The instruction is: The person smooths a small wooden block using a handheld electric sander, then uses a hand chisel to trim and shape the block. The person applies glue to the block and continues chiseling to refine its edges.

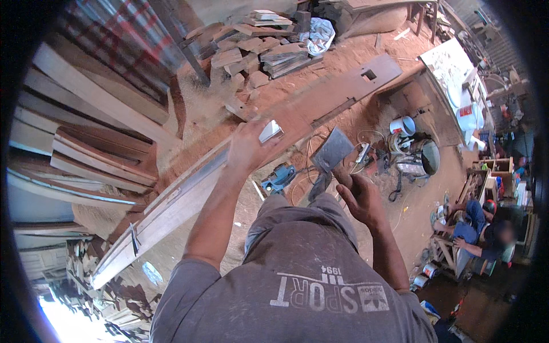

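A long wooden plank point(320, 103) runs slantwise in front of me, with a square hole near its far right end and a notch in its edge. My left hand point(249, 146) is closed over it, and a bright flat piece point(270, 131) shows between the thumb and fingers. What that piece is, I cannot make out. In my right hand point(363, 201) is the handle of a mallet with a broad, dark, square head point(333, 150). The mallet head is raised near the plank's near edge, apart from my left hand.
A blue power tool point(278, 178) with a cord lies by my legs. Beyond the plank are stacked wood offcuts point(260, 48). Curved boards point(103, 157) lean at left. Buckets point(402, 126) stand right of the mallet. Another person point(474, 228) sits at the far right.
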A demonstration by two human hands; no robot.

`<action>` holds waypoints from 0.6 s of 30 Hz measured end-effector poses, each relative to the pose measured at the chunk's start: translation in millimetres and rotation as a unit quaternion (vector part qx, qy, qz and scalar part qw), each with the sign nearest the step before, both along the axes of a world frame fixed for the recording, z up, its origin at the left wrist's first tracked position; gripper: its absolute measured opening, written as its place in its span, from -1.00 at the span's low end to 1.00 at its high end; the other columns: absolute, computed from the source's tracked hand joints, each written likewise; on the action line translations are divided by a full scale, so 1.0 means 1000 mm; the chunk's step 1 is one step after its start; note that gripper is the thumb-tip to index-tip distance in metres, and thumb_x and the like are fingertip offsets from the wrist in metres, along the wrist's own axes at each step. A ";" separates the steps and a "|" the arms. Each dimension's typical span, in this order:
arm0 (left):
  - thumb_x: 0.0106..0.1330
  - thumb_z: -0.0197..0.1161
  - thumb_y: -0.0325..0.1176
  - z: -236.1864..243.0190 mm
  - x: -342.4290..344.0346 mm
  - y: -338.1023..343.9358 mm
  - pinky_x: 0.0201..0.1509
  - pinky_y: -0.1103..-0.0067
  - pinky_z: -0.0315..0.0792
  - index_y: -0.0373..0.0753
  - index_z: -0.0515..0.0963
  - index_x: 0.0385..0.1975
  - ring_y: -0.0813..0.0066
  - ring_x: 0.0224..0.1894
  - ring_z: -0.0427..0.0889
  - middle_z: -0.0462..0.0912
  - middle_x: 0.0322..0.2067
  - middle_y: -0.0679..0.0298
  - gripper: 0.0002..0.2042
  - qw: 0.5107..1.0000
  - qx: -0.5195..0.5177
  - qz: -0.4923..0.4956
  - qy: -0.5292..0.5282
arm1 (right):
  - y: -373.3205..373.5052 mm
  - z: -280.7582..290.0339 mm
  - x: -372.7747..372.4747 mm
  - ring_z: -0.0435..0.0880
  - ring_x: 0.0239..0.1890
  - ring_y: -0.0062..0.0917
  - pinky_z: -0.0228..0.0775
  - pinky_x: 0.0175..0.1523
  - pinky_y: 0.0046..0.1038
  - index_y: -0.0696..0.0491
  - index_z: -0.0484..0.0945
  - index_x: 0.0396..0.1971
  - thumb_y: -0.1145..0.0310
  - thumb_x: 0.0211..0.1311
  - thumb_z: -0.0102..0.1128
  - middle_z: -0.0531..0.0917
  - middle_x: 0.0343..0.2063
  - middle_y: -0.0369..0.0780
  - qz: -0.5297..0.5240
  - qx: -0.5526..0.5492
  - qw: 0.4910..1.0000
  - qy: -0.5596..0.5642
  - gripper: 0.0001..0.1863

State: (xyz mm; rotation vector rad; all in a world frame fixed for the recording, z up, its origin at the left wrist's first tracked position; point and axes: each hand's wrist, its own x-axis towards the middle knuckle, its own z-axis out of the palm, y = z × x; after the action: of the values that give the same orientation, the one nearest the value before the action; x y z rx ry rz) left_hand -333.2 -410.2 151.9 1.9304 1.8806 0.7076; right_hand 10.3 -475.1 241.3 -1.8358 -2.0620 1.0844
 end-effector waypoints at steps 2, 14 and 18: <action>0.18 0.59 0.04 -0.014 0.007 -0.011 0.44 0.17 0.42 -0.26 0.65 0.21 -0.08 0.23 0.61 0.69 0.16 0.01 -0.33 0.994 0.106 0.035 0.000 | 0.012 -0.001 -0.010 0.78 -0.26 0.02 0.54 -0.17 -0.12 0.21 0.54 0.09 0.12 0.47 0.37 0.73 -0.32 0.13 0.022 0.088 0.996 0.012 -0.53; 0.16 0.67 -0.14 -0.065 -0.001 -0.018 0.16 0.24 0.64 -0.30 0.72 0.06 -0.04 0.07 0.75 0.78 -0.03 -0.03 -0.47 0.965 0.191 0.066 -0.164 | 0.098 -0.007 -0.092 0.73 -0.05 0.19 0.56 0.02 0.03 0.04 0.39 0.34 0.17 0.55 0.24 0.74 -0.14 0.15 0.161 0.181 0.970 0.038 -0.50; 0.22 0.62 -0.10 -0.048 0.003 -0.022 0.13 0.21 0.65 -0.29 0.72 0.10 -0.12 0.07 0.75 0.77 -0.03 -0.08 -0.47 0.974 0.147 0.066 -0.156 | 0.099 -0.006 -0.106 0.72 0.03 0.19 0.57 0.02 0.06 -0.11 0.39 0.43 0.08 0.57 0.22 0.74 -0.05 0.16 0.158 0.203 0.966 0.019 -0.46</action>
State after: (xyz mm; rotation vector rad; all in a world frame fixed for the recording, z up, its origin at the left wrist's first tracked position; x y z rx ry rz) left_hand -330.5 -432.3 103.6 1.7375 1.7943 1.3139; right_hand -95.6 -376.0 235.1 -1.3151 -2.3887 0.6732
